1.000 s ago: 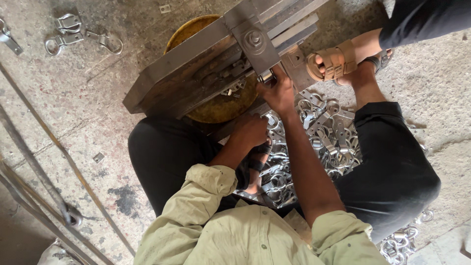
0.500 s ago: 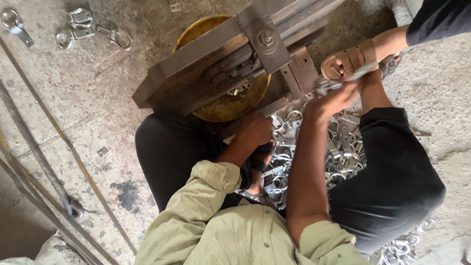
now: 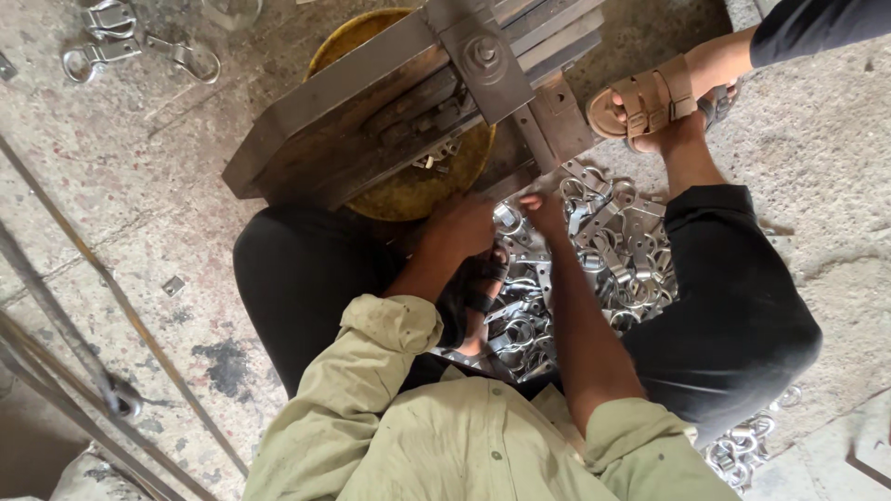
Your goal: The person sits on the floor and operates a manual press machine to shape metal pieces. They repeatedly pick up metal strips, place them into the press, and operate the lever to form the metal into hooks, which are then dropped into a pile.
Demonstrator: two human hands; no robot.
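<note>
The right hand point(image 3: 546, 206), which half a second ago is stretched out to the right end of the steel press tool point(image 3: 418, 102) near the sandalled foot point(image 3: 650, 97), is now pulled back and lowered onto the heap of shiny metal clasps point(image 3: 594, 269) that lies between the person's legs; its fingers look curled together over the top pieces, but I cannot tell whether they already pinch one, because the hand is seen from behind. The left hand point(image 3: 464, 227) stays almost where it was, close beside the right one at the near edge of the tool, half closed, and it seems to touch a ring-shaped clasp point(image 3: 507, 219) at the edge of the heap; whether it really grips it is not clear. In my judgement this return means that one piece is finished at the tool and the hands are now fetching another from the heap. The tool lies flat over the yellow round basin point(image 3: 408, 190); its long axis runs diagonally, from lower left up to upper right, with the bolted cross plate point(image 3: 478, 56) towards the upper right end; the clasps in the heap point in all directions.
</note>
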